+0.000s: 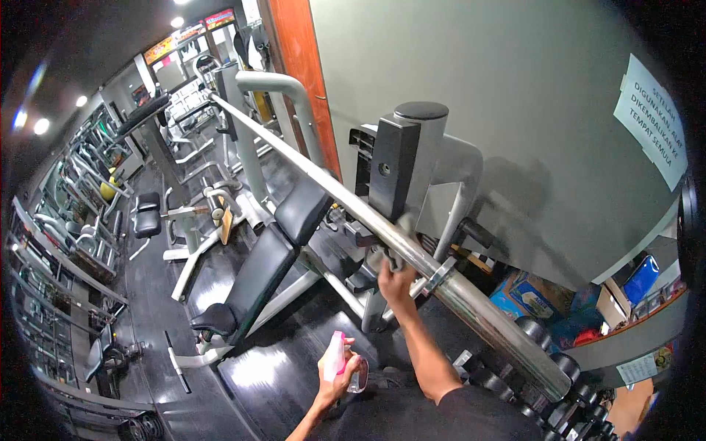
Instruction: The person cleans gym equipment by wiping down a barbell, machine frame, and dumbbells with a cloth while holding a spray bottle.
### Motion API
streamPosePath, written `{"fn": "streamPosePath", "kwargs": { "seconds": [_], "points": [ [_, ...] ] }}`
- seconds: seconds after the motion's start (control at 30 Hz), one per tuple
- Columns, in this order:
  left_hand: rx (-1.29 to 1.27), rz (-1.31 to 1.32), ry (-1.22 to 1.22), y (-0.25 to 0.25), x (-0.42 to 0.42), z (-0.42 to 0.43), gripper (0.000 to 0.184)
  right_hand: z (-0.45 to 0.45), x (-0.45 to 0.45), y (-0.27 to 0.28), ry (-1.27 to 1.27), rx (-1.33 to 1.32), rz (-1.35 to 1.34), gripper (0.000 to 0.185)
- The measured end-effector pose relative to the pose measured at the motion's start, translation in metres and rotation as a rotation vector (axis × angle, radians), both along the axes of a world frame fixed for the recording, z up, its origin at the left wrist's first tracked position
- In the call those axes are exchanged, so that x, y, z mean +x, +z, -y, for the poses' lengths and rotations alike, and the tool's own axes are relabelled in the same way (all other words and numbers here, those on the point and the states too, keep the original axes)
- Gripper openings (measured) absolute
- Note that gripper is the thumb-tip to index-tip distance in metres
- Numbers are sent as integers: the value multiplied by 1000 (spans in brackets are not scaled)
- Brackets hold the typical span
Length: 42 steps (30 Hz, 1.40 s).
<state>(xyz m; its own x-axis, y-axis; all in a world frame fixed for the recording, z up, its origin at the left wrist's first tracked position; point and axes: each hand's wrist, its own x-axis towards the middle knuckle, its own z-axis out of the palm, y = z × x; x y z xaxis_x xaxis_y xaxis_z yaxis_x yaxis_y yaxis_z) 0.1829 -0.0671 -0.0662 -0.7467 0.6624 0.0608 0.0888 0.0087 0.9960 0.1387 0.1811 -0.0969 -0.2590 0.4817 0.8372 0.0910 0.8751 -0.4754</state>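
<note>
My left hand [329, 382] is wrapped round a spray bottle with a pink top [336, 354], low in front of my body. The bottle's body looks clear. My right hand [398, 282] is raised to the underside of a long silver barbell [316, 173]. Its fingers are closed on what looks like a grey cloth [379, 257], which lies against the bar and seems to show above it too. The fingers are partly blurred. The barbell rests across a rack with grey posts [426, 169], and its thick sleeve [507, 338] points towards me on the right.
A black padded incline bench [261, 275] stands under the bar. Dumbbells [562, 411] line the lower right, near boxes [529, 298] and a shelf. A grey wall with a paper sign [651, 121] rises behind. More gym machines [81, 176] fill the left.
</note>
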Motion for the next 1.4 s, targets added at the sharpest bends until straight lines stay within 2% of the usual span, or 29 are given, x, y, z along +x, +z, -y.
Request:
{"fn": "streamPosePath", "kwargs": {
  "seconds": [0.1, 0.3, 0.37, 0.4, 0.47, 0.5, 0.57, 0.63, 0.7, 0.8, 0.87, 0.93, 0.97, 1.03, 1.07, 1.13, 1.17, 1.2, 1.23, 1.3, 1.37, 1.4],
  "points": [
    [38, 2, 34, 4, 0, -4, 35, 13, -7, -17, 34, -21, -35, 39],
    [37, 34, 46, 6, -3, -12, 34, 49, 36, -125, 23, -264, 139, 38],
    [38, 21, 36, 3, -2, -16, 34, 41, 53, -146, 244, -536, 151, 34],
    [40, 4, 27, 3, -3, -18, 34, 36, 61, -113, 250, -519, 165, 29],
    [54, 19, 14, 5, -2, -23, 35, 32, 65, -56, 62, -719, 167, 24],
    [36, 8, 5, 5, -2, -24, 34, 12, 47, -105, 108, -738, -115, 25],
    [14, -2, -3, 5, -1, -28, 34, -11, 42, -107, -440, 137, 418, 32],
    [-3, -28, -30, 4, 0, -31, 34, -31, 16, -50, 314, -538, -218, 40],
    [-5, -26, -43, 4, 1, -35, 34, -6, 18, 76, 129, -272, -16, 43],
    [12, -19, -51, 6, 2, -38, 34, -41, -42, -126, 271, -523, -142, 46],
    [46, -29, -29, 6, -1, -41, 34, 11, 0, -73, 192, -378, -11, 47],
    [86, -8, -14, 5, -2, -44, 34, 35, 13, -130, 36, -326, 59, 45],
    [63, -17, -3, 6, -3, -45, 34, 43, 24, -136, 37, -323, 59, 45],
    [39, -31, -3, 6, -4, -46, 34, 50, 37, -138, 143, -855, 241, 41],
    [39, -35, -7, 7, -4, -46, 34, 46, 31, -137, 141, -855, 236, 41],
    [46, -32, 3, 9, -2, -46, 35, 31, 14, -122, -121, -1061, -18, 39],
    [67, 40, 10, 6, -1, -46, 34, 14, 21, -110, -25, -722, 245, 39],
    [69, 42, 13, 4, 0, -45, 34, -12, 3, -94, -88, -434, -2, 43],
    [72, 58, 6, 1, 1, -44, 34, -12, 6, -22, 68, -471, -175, 49],
    [70, 73, 2, 0, 1, -41, 34, -34, -5, 36, 488, -757, -527, 53],
    [54, 47, -13, 1, 1, -41, 34, -76, -22, 16, 201, -48, -357, 57],
    [53, 44, -16, 1, 0, -41, 34, -76, -27, 7, 198, -48, -360, 57]
  ]
}}
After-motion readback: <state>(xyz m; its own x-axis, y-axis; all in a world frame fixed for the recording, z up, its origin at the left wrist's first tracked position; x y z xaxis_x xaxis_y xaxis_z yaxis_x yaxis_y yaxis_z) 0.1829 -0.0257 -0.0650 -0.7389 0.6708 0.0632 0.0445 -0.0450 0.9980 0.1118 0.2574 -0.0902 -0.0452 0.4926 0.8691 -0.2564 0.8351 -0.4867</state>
